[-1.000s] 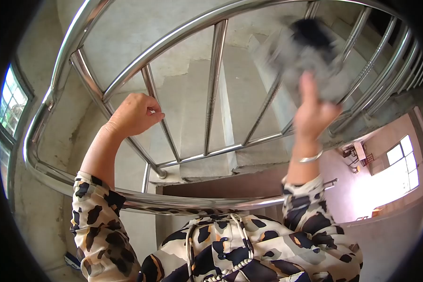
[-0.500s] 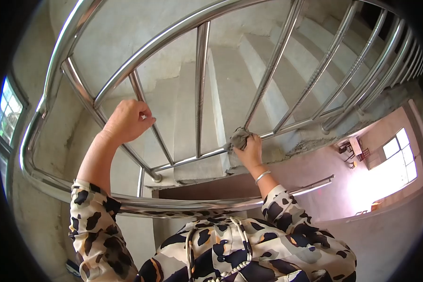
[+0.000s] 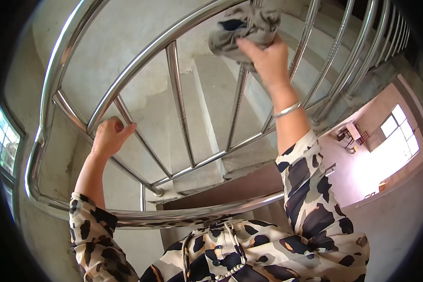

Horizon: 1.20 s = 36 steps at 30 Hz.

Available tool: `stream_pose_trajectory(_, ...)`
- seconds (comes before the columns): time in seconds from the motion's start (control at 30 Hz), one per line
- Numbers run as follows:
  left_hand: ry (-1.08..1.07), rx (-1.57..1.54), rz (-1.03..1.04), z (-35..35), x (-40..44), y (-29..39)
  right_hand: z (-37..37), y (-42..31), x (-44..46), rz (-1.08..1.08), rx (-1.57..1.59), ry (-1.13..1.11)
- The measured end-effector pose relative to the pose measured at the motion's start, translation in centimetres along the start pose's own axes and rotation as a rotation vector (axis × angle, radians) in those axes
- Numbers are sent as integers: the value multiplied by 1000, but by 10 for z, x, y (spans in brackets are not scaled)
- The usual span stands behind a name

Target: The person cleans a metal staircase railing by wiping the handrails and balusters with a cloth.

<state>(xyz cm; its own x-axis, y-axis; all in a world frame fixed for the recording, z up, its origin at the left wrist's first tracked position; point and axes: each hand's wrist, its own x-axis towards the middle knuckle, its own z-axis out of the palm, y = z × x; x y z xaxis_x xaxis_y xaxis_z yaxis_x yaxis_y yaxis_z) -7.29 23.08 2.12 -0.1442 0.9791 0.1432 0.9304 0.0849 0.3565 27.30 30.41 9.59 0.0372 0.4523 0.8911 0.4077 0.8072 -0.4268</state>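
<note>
Right hand (image 3: pixel 272 63) closed on a bunched grey cloth (image 3: pixel 225 42), high at a railing bar (image 3: pixel 236 105); left hand (image 3: pixel 109 138) curled near the rail (image 3: pixel 147 54), hold unclear; how much is done or left can't be told

Indoor stairwell (bare concrete steps (image 3: pixel 221 103), metal railing (image 3: pixel 145 58)).

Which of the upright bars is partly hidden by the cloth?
The bar that runs down from below the cloth in the right hand. Its upper part is covered; the next bar to the left shows full length.
</note>
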Motion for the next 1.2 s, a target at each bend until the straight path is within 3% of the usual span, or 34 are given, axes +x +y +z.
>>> stream_pose_trajectory(0.03,-1,-5,6,7,2,-4,1,6,-17,94,39,-21)
stream_pose_trajectory(0.13,-49,-763,108,23,3,-7,17,35,-100,272,0,-22)
stream_pose_trajectory(0.2,-53,-828,112,21,2,1,33,58,-174,475,-111,-10)
stream_pose_trajectory(0.3,-93,-939,161,31,3,-9,33,80,-252,531,-273,-123)
stream_pose_trajectory(0.37,-109,-915,172,33,7,-11,18,89,-261,473,-346,-322)
stream_pose_trajectory(0.4,-95,-932,174,32,4,-6,7,85,-245,463,-360,-300)
stream_pose_trajectory(0.47,-88,-917,190,30,2,-5,-23,66,-204,402,42,-103)
stream_pose_trajectory(0.53,-72,-909,200,29,2,0,-63,11,-129,334,-39,78)
stream_pose_trajectory(0.57,-47,-931,172,29,0,2,-74,3,-97,210,20,254)
stream_pose_trajectory(0.63,-33,-942,150,30,0,4,-96,-14,-26,-52,-43,369)
stream_pose_trajectory(0.67,-33,-940,142,30,0,3,-108,-7,12,-245,-236,417)
stream_pose_trajectory(0.77,-34,-930,139,28,-2,5,-108,7,80,-295,-233,348)
stream_pose_trajectory(0.83,-38,-929,137,28,-2,5,-91,2,87,-30,-588,350)
stream_pose_trajectory(0.87,-40,-964,138,28,-1,4,-95,5,84,-34,-591,352)
stream_pose_trajectory(0.93,-41,-1002,140,29,-1,4,-101,22,56,250,-249,134)
stream_pose_trajectory(1.03,-26,-991,144,31,-1,6,-79,57,-38,315,-335,186)
stream_pose_trajectory(1.1,-16,-966,161,32,1,3,-67,77,-106,468,-295,157)
stream_pose_trajectory(1.2,-8,-973,143,33,2,5,-53,94,-174,478,-278,169)
